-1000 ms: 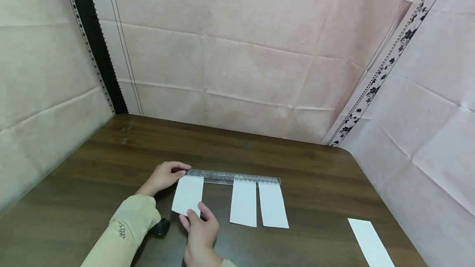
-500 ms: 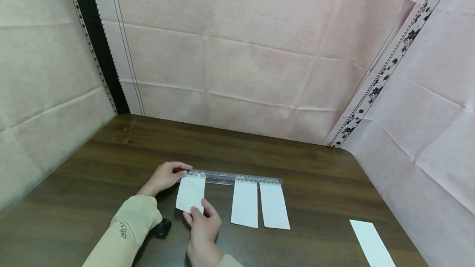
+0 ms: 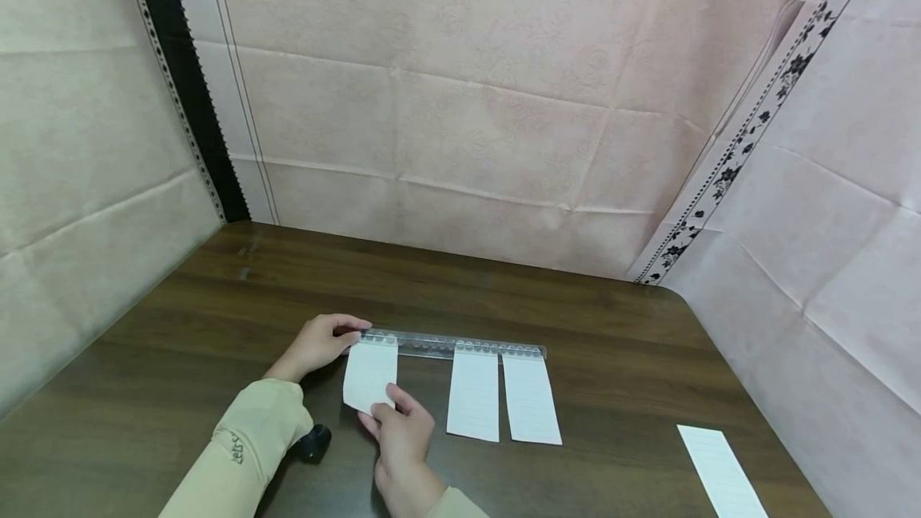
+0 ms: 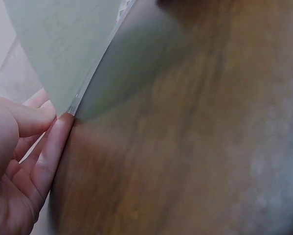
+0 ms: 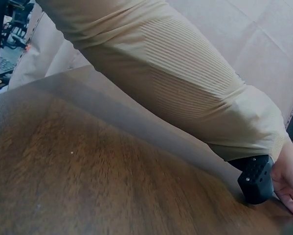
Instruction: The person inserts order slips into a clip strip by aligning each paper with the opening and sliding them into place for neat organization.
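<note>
At the left end of a clear plastic ruler my left hand pinches the ruler's tip between thumb and fingers. The left wrist view shows this pinch close up, with a pale paper strip rising from the ruler's edge. That white paper strip has its top edge at the ruler in the head view, beside two more white strips, a middle one and a right one. My right hand holds the left strip's lower right corner between thumb and fingers.
Another white paper strip lies apart at the right on the brown wooden table. A black wrist camera sits under the left sleeve. Pale cloth curtains stand around the table's back and sides.
My right hand has shifted slightly right and up with the left strip's lower corner, so the strip's bottom end has swung rightward. The left hand and ruler look almost unchanged.
</note>
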The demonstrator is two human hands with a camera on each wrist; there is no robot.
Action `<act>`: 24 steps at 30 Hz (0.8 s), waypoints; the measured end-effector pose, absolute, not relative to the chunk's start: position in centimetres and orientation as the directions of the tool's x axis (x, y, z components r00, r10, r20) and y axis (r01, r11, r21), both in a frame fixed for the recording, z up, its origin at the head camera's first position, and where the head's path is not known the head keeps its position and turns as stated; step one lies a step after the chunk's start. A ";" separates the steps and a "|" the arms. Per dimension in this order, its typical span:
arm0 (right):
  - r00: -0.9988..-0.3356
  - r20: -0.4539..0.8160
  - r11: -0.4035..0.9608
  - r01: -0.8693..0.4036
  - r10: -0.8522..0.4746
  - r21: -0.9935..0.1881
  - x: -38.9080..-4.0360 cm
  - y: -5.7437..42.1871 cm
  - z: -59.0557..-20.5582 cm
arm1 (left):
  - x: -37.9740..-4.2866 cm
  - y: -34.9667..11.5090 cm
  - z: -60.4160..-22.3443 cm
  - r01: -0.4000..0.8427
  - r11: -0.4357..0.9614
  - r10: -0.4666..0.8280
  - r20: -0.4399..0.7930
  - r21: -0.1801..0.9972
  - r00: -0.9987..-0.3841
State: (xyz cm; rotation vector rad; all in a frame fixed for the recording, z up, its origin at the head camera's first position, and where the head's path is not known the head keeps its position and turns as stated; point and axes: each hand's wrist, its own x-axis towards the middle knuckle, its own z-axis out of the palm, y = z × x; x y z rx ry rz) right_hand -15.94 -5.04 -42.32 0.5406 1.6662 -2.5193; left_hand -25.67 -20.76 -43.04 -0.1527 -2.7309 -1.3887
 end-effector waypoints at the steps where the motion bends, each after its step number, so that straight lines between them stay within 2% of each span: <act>1: -0.936 -0.325 -0.406 0.247 0.133 -0.880 -16.0 -5.0 -42.4 | -25.7 -20.7 -43.1 0.116 0.576 0.053 0.105 0.809 -0.993; 10: -0.946 -0.285 -0.406 0.202 0.156 -0.891 -16.1 -4.3 -42.8 | -25.8 -20.6 -43.3 0.108 0.509 0.055 0.093 0.854 -0.994; 24: -0.953 -0.267 -0.389 0.193 0.144 -0.901 -16.1 -3.4 -42.8 | -25.9 -20.6 -43.2 0.086 0.509 0.049 0.071 0.856 -0.996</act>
